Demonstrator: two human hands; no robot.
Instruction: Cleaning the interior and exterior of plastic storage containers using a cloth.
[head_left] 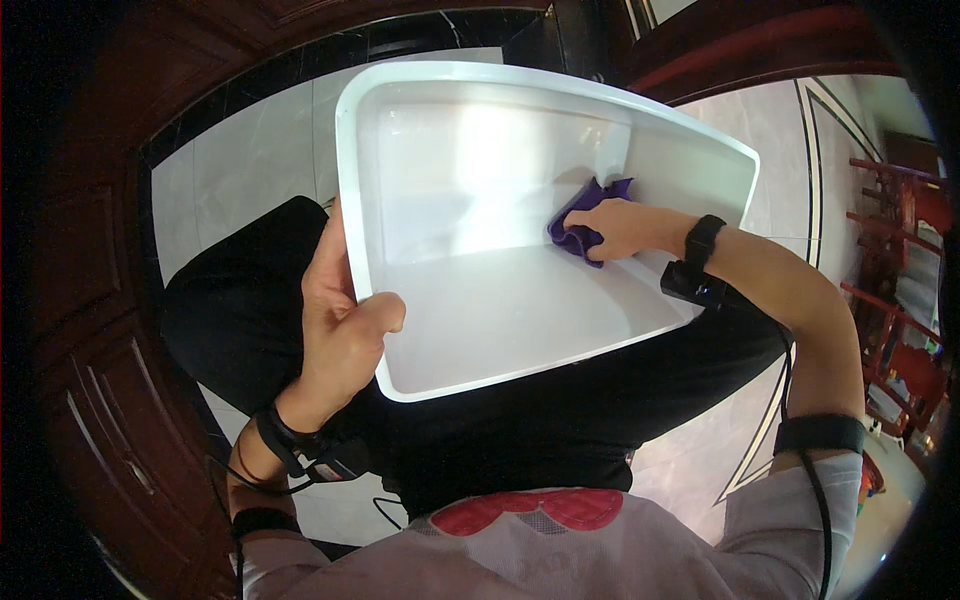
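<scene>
- A large white plastic tub (500, 300), rectangular with rounded corners, rests tilted across the person's lap, its open side facing up toward the camera.
- Inside the tub, against the far right inner wall near a corner, sits a crumpled purple cloth (580, 225).
- The right hand (622, 230) reaches in over the tub's right rim and presses on the cloth; its fingers are curled and closed around the bunched fabric, holding it against the wall.
- The left hand (340, 320) grips the tub's left rim, thumb hooked over the edge on the inside, the other fingers behind the wall and out of sight, so I cannot tell how they lie.
- Both wrists wear black straps with small black devices attached, and thin cables run along the forearms.
- The person wears black trousers and a pale top with a red patch at the chest.
- Below lies a pale tiled floor (250, 160) with dark inlaid lines; dark wooden panelling (100, 330) stands at the left.
- Judging by this, wiping the tub's inside is under way; the next stroke seems to call for steady bracing from the left hand.
</scene>
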